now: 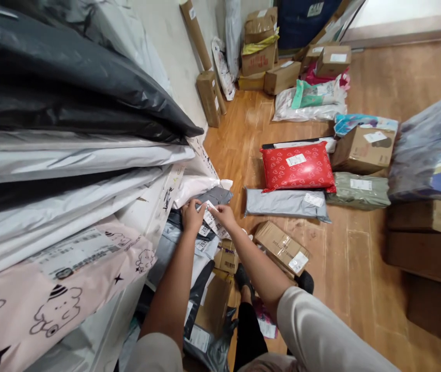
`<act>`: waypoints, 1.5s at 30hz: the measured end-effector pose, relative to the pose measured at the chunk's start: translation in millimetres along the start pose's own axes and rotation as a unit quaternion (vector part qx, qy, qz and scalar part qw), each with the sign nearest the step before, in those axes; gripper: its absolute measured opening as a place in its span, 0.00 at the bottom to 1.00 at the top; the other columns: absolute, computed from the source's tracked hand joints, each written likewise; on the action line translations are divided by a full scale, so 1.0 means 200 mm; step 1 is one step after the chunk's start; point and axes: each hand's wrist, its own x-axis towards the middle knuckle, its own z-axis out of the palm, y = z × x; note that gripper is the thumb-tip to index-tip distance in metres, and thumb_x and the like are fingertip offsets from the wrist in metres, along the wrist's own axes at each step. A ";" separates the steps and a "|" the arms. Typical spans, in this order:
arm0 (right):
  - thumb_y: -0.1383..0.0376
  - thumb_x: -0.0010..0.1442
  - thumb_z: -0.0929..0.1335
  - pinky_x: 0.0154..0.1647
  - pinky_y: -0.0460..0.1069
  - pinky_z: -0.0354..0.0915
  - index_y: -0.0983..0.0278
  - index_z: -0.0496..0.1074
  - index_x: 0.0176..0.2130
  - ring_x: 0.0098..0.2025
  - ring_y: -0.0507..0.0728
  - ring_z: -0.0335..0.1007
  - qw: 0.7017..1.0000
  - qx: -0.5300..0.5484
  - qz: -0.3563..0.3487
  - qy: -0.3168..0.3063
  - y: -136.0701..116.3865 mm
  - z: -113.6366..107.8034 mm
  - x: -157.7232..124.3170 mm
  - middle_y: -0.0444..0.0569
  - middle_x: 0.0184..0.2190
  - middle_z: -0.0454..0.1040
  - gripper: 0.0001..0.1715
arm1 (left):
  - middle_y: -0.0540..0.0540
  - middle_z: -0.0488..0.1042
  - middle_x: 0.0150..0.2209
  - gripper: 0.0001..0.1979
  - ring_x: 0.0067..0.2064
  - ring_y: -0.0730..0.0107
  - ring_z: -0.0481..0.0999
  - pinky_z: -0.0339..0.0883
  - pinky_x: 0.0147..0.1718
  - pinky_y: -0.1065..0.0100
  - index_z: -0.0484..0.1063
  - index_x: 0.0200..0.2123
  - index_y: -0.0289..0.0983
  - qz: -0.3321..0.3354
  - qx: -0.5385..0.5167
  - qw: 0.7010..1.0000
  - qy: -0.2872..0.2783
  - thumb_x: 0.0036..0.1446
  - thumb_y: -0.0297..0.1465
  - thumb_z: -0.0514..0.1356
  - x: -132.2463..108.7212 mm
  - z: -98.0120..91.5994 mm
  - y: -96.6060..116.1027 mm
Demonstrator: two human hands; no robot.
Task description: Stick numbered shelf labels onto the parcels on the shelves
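Both hands meet low in front of me, over a pile of parcels beside the shelf. A strip of white printed labels [216, 225] with large numbers hangs between them. My left hand [192, 214] is closed, its thumb and fingertips pinched at the strip's upper left edge. Closed on the strip's right edge is my right hand [224, 216], thumb and finger together. Just beyond the fingers lies a dark grey plastic parcel [220, 195]. Beneath the hands is a light grey mailer [207, 249], with a similar number label on it.
Stacked mailers, including a pink printed one [89, 279], fill the white shelf [158, 206] at left. On the wooden floor lie a red heart-patterned parcel [298, 166], a grey mailer [282, 202] and a cardboard box [281, 247]. Large boxes [425, 253] stand at right.
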 end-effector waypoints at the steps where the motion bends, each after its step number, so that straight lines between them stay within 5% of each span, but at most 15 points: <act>1: 0.43 0.45 0.71 0.24 0.44 0.54 0.64 0.67 0.20 0.22 0.49 0.57 1.000 0.013 0.006 -0.008 0.01 0.00 0.00 0.40 0.17 0.63 0.28 | 0.42 0.74 0.38 0.11 0.47 0.55 0.70 0.61 0.50 0.60 0.72 0.38 0.41 0.001 -0.001 1.000 -0.007 0.58 0.41 0.59 0.01 0.01 0.00; 10: 0.42 0.48 0.69 0.20 0.44 0.46 0.62 0.56 0.17 0.19 0.46 0.46 0.986 0.103 0.071 0.109 0.12 -0.11 -0.02 0.37 0.14 0.52 0.32 | 0.40 0.75 0.40 0.08 0.51 0.53 0.69 0.57 0.54 0.54 0.72 0.37 0.40 -0.018 -0.017 0.999 -0.033 0.58 0.38 0.58 0.09 0.10 -0.01; 17: 0.46 0.48 0.72 0.34 0.46 0.65 0.64 0.77 0.35 0.32 0.54 0.70 0.980 0.196 0.016 0.014 0.05 -0.16 -0.06 0.47 0.32 0.77 0.26 | 0.44 0.79 0.43 0.25 0.51 0.61 0.73 0.59 0.57 0.60 0.78 0.36 0.40 0.002 -0.130 0.988 -0.088 0.66 0.42 0.43 0.13 0.06 0.01; 20: 0.48 0.48 0.72 0.38 0.48 0.67 0.63 0.78 0.39 0.37 0.56 0.72 0.975 0.220 0.000 -0.030 -0.01 -0.10 0.00 0.49 0.37 0.79 0.26 | 0.45 0.80 0.40 0.21 0.47 0.61 0.76 0.64 0.52 0.63 0.78 0.36 0.38 0.018 -0.170 0.980 -0.100 0.61 0.46 0.51 0.12 0.04 0.01; 24: 0.46 0.47 0.72 0.33 0.47 0.66 0.65 0.77 0.35 0.31 0.54 0.70 0.976 0.216 0.015 -0.028 -0.01 -0.04 0.07 0.48 0.31 0.78 0.26 | 0.45 0.79 0.37 0.17 0.41 0.63 0.76 0.68 0.45 0.65 0.76 0.36 0.36 0.013 -0.192 0.978 -0.076 0.52 0.44 0.61 0.10 0.06 0.00; 31: 0.42 0.40 0.74 0.20 0.44 0.53 0.64 0.66 0.22 0.20 0.48 0.57 0.986 0.159 0.054 0.002 0.01 -0.03 0.12 0.42 0.17 0.66 0.30 | 0.46 0.76 0.31 0.15 0.38 0.64 0.74 0.69 0.41 0.65 0.75 0.29 0.36 -0.016 -0.181 0.982 -0.049 0.53 0.43 0.60 0.10 0.09 -0.02; 36: 0.41 0.44 0.71 0.23 0.44 0.56 0.65 0.71 0.27 0.23 0.49 0.59 0.989 0.139 0.028 -0.028 -0.01 -0.05 0.11 0.42 0.21 0.68 0.29 | 0.47 0.74 0.27 0.18 0.33 0.65 0.73 0.69 0.36 0.66 0.73 0.27 0.36 -0.025 -0.159 0.985 -0.065 0.58 0.43 0.55 0.13 0.09 -0.03; 45: 0.42 0.45 0.72 0.21 0.44 0.46 0.61 0.52 0.16 0.20 0.47 0.46 0.992 0.066 0.072 0.086 0.09 -0.10 -0.01 0.37 0.15 0.52 0.34 | 0.42 0.70 0.36 0.08 0.50 0.54 0.67 0.56 0.55 0.50 0.68 0.32 0.39 -0.041 -0.028 0.999 -0.005 0.57 0.37 0.59 0.11 0.17 -0.01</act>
